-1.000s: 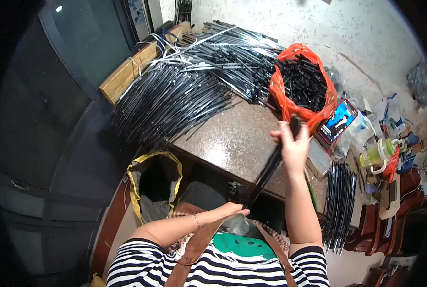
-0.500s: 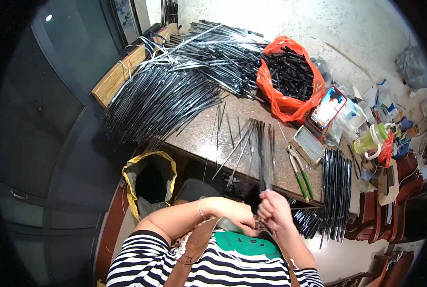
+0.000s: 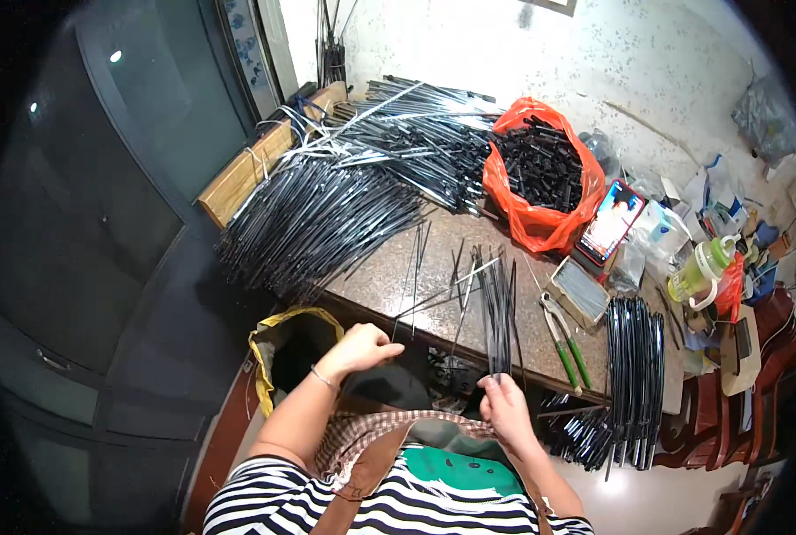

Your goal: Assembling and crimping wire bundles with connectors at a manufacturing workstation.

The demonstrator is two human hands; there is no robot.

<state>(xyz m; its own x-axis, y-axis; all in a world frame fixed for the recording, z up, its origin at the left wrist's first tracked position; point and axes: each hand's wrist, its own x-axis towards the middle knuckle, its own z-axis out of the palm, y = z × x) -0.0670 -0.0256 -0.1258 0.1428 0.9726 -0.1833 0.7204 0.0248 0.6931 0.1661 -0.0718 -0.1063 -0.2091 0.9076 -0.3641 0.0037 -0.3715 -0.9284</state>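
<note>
right hand point(image 3: 503, 412) pinching the near ends of a small bundle of black rods point(image 3: 498, 312), fingers closed round them at the near edge of the brown table point(image 3: 389, 276). left hand point(image 3: 362, 346) curled loosely just off that same edge, touching the tip of a loose rod point(image 3: 409, 278), grip hard to tell. bundle lying flat on the table, pointing away from the body. beyond it, at the far side of the table, an orange bag point(image 3: 541, 223) full of short black pieces. left of the bag, a big heap of long rods point(image 3: 327, 214). right of the bundle, green-handled pliers point(image 3: 566, 339), then a curved stack of rods point(image 3: 634, 357) at the table's right end.
</note>
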